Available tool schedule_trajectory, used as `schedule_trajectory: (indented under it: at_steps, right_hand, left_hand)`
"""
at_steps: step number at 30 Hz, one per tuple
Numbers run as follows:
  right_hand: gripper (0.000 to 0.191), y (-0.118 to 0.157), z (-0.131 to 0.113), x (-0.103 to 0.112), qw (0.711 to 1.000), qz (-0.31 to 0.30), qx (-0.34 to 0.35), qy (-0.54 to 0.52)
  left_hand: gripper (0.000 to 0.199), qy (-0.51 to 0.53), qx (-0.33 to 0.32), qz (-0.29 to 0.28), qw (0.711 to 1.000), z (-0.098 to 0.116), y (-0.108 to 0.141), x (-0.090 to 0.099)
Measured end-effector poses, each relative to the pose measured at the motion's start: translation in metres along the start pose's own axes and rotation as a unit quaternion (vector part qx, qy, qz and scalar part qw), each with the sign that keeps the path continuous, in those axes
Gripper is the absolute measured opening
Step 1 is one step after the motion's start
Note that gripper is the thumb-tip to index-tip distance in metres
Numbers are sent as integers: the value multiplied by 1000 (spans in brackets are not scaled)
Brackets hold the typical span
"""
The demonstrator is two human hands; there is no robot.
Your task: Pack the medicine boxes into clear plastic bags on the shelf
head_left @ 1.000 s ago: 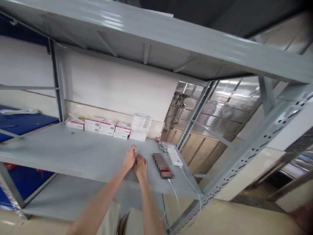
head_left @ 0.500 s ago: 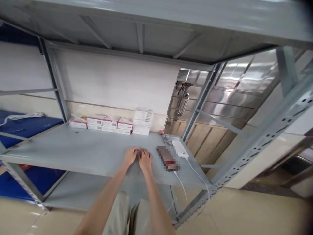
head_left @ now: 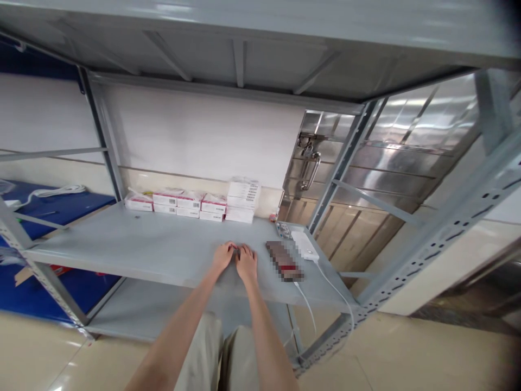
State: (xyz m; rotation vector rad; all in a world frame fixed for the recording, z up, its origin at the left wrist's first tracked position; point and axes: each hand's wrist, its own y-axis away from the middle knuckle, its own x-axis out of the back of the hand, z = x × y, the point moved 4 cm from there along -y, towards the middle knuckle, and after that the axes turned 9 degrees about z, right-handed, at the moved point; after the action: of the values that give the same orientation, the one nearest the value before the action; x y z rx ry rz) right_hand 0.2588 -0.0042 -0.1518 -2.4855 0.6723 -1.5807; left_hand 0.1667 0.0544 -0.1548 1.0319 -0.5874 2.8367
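Note:
Both my hands rest side by side near the front of the grey metal shelf (head_left: 171, 247). My left hand (head_left: 223, 257) has its fingers curled together; a small reddish spot shows at its fingertips, too small to name. Close beside it, my right hand (head_left: 247, 263) lies palm down on the shelf, its fingers stretched forward and slightly bent, with nothing visible in them. The gap between the two hands is narrow. Just right of my right hand lies a phone (head_left: 280, 258), its screen pixelated, with a white cable (head_left: 306, 298) running from its near end.
Along the back stand pink-and-white boxes (head_left: 188, 203) and a taller stack of white boxes (head_left: 241, 202). A white power bank-like block (head_left: 304, 245) with a cable lies at the right. Metal uprights (head_left: 342, 168) and an upper shelf (head_left: 268, 65) frame the space.
The view has turned slightly left, so the shelf and boxes appear further right. Both hands keep nearly the same pose and place on the shelf.

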Motion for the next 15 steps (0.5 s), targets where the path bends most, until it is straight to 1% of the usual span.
schedule_trajectory:
  at_steps: [5,15]
  right_hand:
    - [42,0,1,-3,1000,15,5,-3]
    - [41,0,2,-3,1000,20,4,-14]
  left_hand:
    - [31,-2,6,1,1000,1,1,1]
    - [31,-1,7,-2,1000,4,2,4]
